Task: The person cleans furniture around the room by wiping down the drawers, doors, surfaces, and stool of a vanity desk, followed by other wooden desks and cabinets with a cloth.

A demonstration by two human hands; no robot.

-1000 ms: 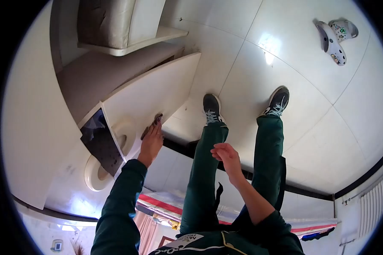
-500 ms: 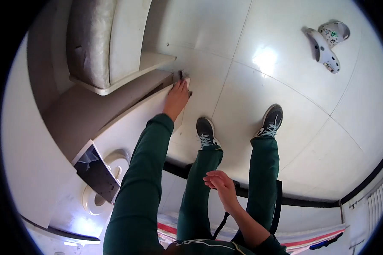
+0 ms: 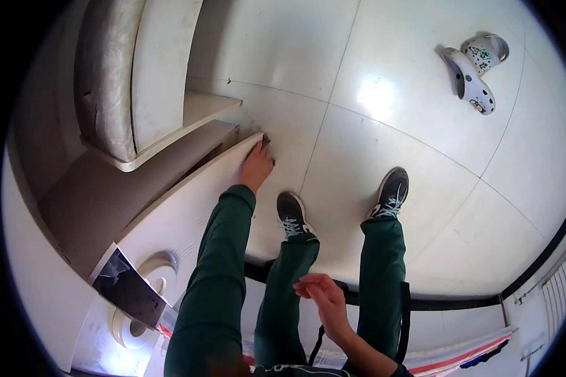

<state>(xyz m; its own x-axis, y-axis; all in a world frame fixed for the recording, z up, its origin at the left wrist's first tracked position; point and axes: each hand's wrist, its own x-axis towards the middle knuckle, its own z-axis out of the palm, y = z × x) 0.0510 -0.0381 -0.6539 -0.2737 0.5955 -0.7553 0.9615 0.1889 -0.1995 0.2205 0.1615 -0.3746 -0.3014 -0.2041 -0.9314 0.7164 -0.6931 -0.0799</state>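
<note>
My left hand (image 3: 258, 164) presses a dark cloth (image 3: 266, 142) against the far end of a white door panel (image 3: 185, 191). Only bits of the cloth show around the fingers, so its shape is hidden. In front of my right thigh hangs my right hand (image 3: 324, 300), its fingers loosely curled together and nothing visible in them. A round white fitting (image 3: 159, 274) is on the panel's near part, beside a dark opening with clear plastic in it (image 3: 115, 270).
Two pale clogs (image 3: 470, 80) lie on the tiled floor at the upper right. My dark shoes (image 3: 393, 191) stand on the tiles. A padded seat (image 3: 110, 78) juts out at the upper left, and a white radiator (image 3: 563, 283) is at the right edge.
My left hand has moved with the cloth along the panel, from its middle to its far end. My right hand stays curled near my thigh. The view has shifted.
</note>
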